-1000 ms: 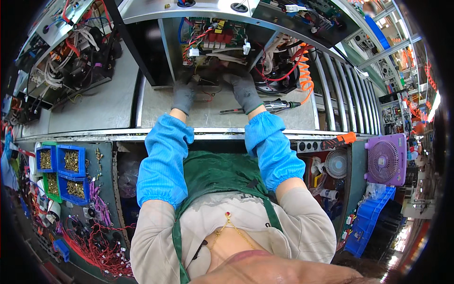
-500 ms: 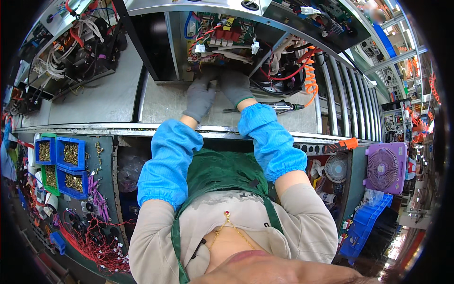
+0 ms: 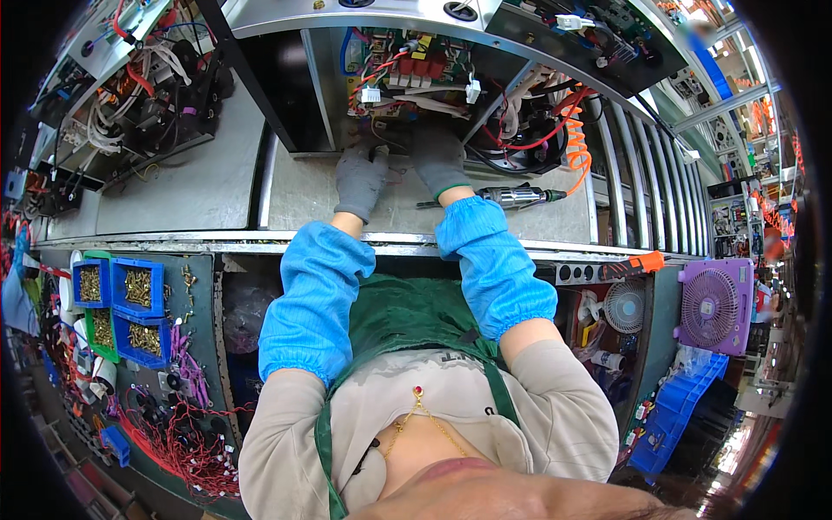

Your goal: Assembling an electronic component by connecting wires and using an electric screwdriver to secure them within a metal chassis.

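Both hands wear grey gloves and reach into the low front opening of a metal equipment cabinet (image 3: pixel 314 95). My left hand (image 3: pixel 360 178) is bent closed at the lower edge of the opening, its fingertips near a thin wire; what it holds, if anything, I cannot make out. To its right, my right hand (image 3: pixel 438 160) goes deeper under the wiring, its fingers hidden in shadow. Above the hands sits a circuit board (image 3: pixel 416 69) with red parts, wires and white connectors. A pneumatic screwdriver (image 3: pixel 511 197) lies on the metal bench top just right of my right wrist.
An orange coiled hose (image 3: pixel 579 152) runs from the screwdriver. Metal rollers (image 3: pixel 637 182) lie to the right, and another wired unit (image 3: pixel 165 104) stands left. Blue bins of screws (image 3: pixel 139 288) and red wires (image 3: pixel 178 442) are at lower left. A purple fan (image 3: pixel 714 308) is at right.
My left hand has drawn slightly back and left, opening a gap from my right hand. A thin wire now shows between them. My right hand stays inside the cabinet; the view has shifted slightly.
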`<state>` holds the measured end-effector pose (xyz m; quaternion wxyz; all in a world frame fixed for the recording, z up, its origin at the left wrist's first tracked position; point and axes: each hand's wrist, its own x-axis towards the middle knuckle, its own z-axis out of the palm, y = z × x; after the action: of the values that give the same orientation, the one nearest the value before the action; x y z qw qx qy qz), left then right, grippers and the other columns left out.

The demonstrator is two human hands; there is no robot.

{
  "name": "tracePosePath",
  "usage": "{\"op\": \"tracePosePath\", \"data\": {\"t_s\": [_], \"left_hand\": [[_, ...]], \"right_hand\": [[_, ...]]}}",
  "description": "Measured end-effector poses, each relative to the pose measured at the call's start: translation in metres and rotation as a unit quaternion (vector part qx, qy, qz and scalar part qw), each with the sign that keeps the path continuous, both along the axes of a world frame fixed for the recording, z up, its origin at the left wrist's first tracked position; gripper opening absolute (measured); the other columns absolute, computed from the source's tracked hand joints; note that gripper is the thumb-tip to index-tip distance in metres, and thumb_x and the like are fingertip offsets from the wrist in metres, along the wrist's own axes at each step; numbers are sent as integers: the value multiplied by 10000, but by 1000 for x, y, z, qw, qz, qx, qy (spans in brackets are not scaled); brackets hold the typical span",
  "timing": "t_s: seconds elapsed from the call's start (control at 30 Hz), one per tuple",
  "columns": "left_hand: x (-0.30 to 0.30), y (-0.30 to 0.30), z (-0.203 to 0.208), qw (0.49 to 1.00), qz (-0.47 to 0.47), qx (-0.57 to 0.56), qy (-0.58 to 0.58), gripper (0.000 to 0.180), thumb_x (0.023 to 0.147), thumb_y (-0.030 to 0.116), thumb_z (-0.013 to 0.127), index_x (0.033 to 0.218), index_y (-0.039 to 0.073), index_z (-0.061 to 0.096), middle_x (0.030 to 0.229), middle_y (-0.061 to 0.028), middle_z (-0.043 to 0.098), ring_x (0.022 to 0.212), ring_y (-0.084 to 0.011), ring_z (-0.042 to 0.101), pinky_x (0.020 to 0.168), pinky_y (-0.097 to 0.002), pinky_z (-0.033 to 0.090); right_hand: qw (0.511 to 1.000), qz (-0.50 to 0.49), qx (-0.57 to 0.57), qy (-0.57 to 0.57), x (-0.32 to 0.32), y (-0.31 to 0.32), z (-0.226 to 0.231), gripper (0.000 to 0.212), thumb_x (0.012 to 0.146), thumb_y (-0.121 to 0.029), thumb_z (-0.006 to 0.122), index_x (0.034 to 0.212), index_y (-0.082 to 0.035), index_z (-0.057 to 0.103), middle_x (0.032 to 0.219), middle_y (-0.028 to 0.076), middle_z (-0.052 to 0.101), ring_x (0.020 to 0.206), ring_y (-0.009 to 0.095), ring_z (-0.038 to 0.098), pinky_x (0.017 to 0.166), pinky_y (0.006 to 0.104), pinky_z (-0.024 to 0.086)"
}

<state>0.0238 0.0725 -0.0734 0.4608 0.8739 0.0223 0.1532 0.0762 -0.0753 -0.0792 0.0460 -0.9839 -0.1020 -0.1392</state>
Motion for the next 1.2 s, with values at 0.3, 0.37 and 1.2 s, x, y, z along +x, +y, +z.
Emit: {"op": "tracePosePath", "data": {"t_s": [0.3, 0.37, 1.2], "left_hand": [[45, -24, -62, 950, -56, 160, -263, 294, 879, 225, 513, 1077, 39, 624, 781, -188, 641, 696, -319, 621, 640, -375, 485], [38, -33, -65, 982, -84, -30, -167, 307, 876, 199, 510, 1119, 32, 597, 772, -157, 635, 661, -268, 602, 593, -344, 473], [60, -75, -91, 976, -108, -139, -126, 280, 780, 143, 596, 1025, 9, 600, 1101, -185, 570, 1037, -333, 518, 883, -418, 423]], "right_hand": [[999, -14, 17, -48, -13, -8, -13, 206, 831, -248, 537, 951, -124, 648, 899, 104, 648, 811, 279, 653, 652, 408, 542], [998, -7, 25, -49, -17, -9, -7, 204, 819, -224, 547, 965, -119, 644, 909, 107, 642, 811, 281, 649, 650, 409, 543], [990, 37, -79, -114, -30, -64, 18, 214, 779, -128, 533, 954, -150, 653, 913, 40, 648, 749, 236, 637, 576, 382, 500]]}}
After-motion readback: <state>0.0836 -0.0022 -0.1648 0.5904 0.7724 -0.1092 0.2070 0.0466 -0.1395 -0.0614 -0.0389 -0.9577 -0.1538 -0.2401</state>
